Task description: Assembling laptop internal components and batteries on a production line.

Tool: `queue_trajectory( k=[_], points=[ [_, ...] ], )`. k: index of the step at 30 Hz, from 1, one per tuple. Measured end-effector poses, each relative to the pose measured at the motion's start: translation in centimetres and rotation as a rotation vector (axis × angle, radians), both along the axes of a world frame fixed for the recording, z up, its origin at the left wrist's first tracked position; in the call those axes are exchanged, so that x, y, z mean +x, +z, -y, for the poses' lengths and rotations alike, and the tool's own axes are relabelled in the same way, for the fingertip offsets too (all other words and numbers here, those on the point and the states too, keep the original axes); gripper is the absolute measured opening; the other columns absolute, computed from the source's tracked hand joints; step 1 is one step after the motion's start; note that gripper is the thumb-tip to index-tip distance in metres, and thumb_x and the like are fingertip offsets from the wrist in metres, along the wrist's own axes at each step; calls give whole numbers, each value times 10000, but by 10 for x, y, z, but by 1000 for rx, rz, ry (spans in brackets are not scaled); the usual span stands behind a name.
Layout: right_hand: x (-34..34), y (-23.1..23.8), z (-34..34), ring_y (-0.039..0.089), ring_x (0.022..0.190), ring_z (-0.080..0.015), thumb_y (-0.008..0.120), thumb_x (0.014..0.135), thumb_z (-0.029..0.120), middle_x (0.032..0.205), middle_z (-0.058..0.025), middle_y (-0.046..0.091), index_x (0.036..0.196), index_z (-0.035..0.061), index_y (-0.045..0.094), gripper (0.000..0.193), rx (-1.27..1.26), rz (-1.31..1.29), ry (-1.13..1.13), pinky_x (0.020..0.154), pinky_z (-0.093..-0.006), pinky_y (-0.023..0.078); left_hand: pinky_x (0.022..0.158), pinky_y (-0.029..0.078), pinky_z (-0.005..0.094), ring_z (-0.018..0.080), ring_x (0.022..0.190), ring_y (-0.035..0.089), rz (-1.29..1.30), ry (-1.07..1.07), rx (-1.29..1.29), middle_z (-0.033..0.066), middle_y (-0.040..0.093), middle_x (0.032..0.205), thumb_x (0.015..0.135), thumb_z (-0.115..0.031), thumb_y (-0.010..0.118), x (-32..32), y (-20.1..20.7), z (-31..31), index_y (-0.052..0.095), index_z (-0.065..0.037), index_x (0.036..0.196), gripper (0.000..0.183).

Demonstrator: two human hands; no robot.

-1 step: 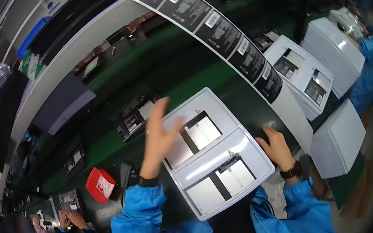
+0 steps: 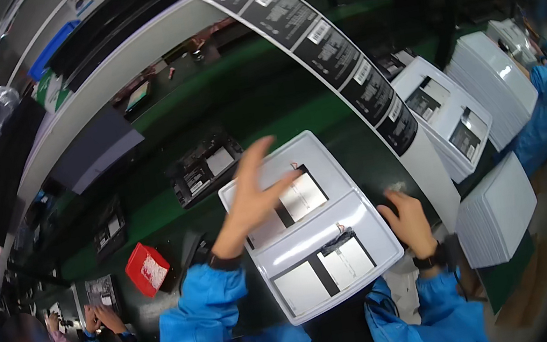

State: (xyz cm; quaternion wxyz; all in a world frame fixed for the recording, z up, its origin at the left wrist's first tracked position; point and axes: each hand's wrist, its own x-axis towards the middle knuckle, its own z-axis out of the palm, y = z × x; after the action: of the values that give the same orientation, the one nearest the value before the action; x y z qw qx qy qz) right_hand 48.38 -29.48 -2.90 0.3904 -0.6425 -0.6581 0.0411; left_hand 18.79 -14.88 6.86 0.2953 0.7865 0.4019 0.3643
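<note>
In front of me lies a white plastic tray [image 2: 278,247] with two compartments, tilted slightly in the view. Flat silver-and-black battery packs sit in it, the near one [image 2: 324,273] in plain sight. The far pack [image 2: 303,193] is partly covered by my left hand [image 2: 253,199], which hovers over the tray with thumb and fingers spread and nothing in them. By the tray's right rim is my right hand [image 2: 408,221], its thumb and forefinger apart; whether the thumb touches the rim I cannot tell.
Black device shells, one just beyond the tray [image 2: 206,168], lie along the green bench. A red bin [image 2: 147,269] stands left. A strip of black labels [image 2: 342,61] hangs down ahead. Stacked white trays [image 2: 495,208] stand right. Co-workers sit at both sides.
My left hand has shifted a little to the right over the far compartment. My right hand and the tray stay almost where they were.
</note>
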Motion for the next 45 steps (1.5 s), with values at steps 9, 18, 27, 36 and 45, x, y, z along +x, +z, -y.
queue_trajectory(
  k=[9,18,27,36,45],
  points=[
    [47,134,-81,704,773,-186,672,907,18,900,-104,742,993,-25,735,115,504,-205,-76,732,-267,534,1033,494,389,215,1174,614,882,-711,-841,102,616,1283,982,-205,647,172,29,-30,518,-33,1356,431],
    [51,164,-79,665,694,-107,756,826,19,859,-76,737,950,3,765,126,246,-243,126,605,-215,481,928,573,376,205,1119,653,973,-552,-900,84,646,1227,997,-218,627,161,43,-10,551,-66,1292,340],
    [44,189,-75,682,661,-134,763,811,40,805,-70,727,878,-3,747,81,133,-35,152,583,-235,511,914,581,378,199,1104,657,1001,-561,-936,85,644,1232,1005,-202,612,151,44,-8,540,-54,1314,350],
    [33,206,-62,638,728,-166,683,812,-33,995,-116,638,926,-2,626,131,309,512,436,570,-276,501,887,573,345,181,1063,667,1046,-489,-1031,86,670,1175,1018,-213,584,145,34,-12,597,-32,1251,296],
    [-73,159,40,619,669,-101,565,989,135,910,-127,645,992,29,504,122,553,-1039,28,379,-191,464,1231,133,408,425,1505,140,553,-130,-307,358,166,1575,942,-486,643,69,7,35,110,154,1507,1007]
  ],
)
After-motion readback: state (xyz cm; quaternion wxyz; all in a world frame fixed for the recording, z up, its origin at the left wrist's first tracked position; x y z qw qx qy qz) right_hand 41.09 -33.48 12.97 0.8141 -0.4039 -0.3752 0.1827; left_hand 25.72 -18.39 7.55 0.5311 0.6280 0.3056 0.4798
